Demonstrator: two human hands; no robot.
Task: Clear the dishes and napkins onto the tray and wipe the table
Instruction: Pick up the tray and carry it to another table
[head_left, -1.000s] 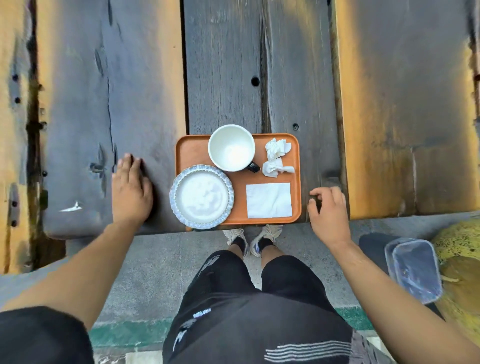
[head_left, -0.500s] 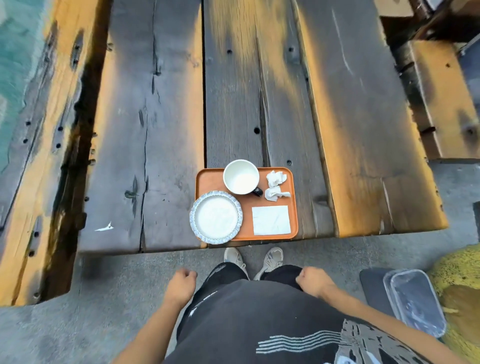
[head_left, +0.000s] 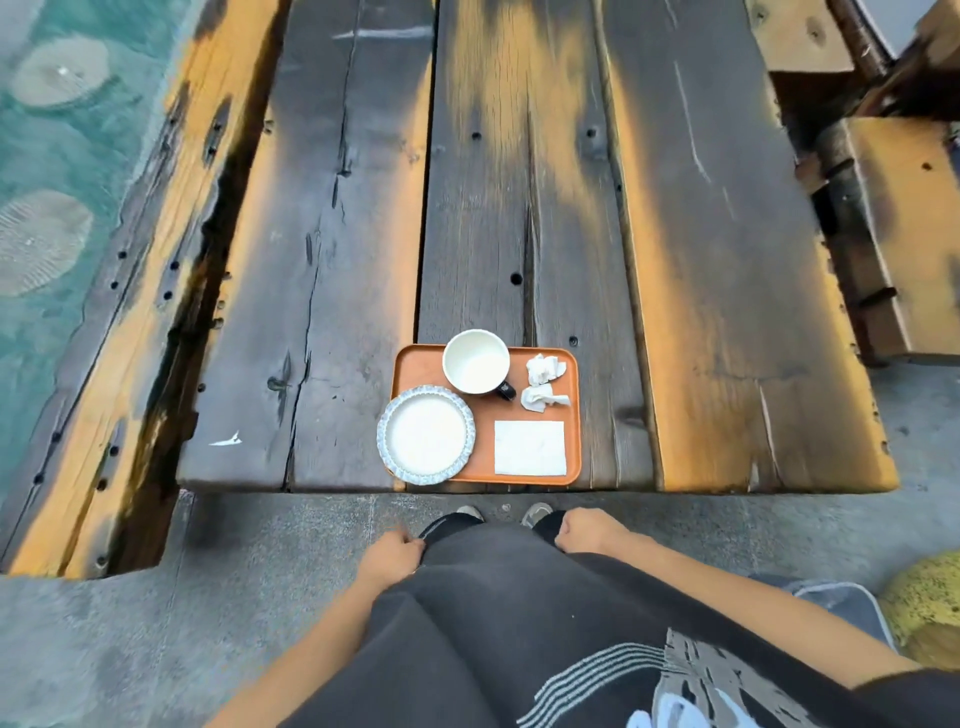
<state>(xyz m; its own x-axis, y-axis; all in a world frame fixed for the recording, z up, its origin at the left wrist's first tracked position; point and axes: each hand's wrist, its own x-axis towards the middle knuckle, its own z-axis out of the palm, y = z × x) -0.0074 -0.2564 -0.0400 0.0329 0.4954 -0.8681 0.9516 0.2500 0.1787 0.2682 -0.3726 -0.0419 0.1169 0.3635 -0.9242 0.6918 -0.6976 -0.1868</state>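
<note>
An orange tray (head_left: 421, 366) lies at the near edge of the dark wooden table (head_left: 519, 182). On it stand a white mug (head_left: 476, 362) with a dark handle, a white plate (head_left: 426, 434) with a patterned rim that overhangs the tray's left side, two crumpled napkins (head_left: 544, 383) and a flat folded napkin (head_left: 530, 447). My left hand (head_left: 389, 558) and my right hand (head_left: 589, 530) hang by my thighs below the table edge, fingers curled, holding nothing.
A wooden bench (head_left: 119, 322) runs along the table's left side, and another bench (head_left: 893, 218) stands at the right. A small white scrap (head_left: 227, 440) lies on the table left of the tray. A yellow object (head_left: 930, 603) and a grey container edge (head_left: 836, 603) sit on the concrete floor at lower right.
Both hands have left the table's near edge and dropped to my sides. The view has pulled back and up, so more of the table shows. The tray's contents have not moved.
</note>
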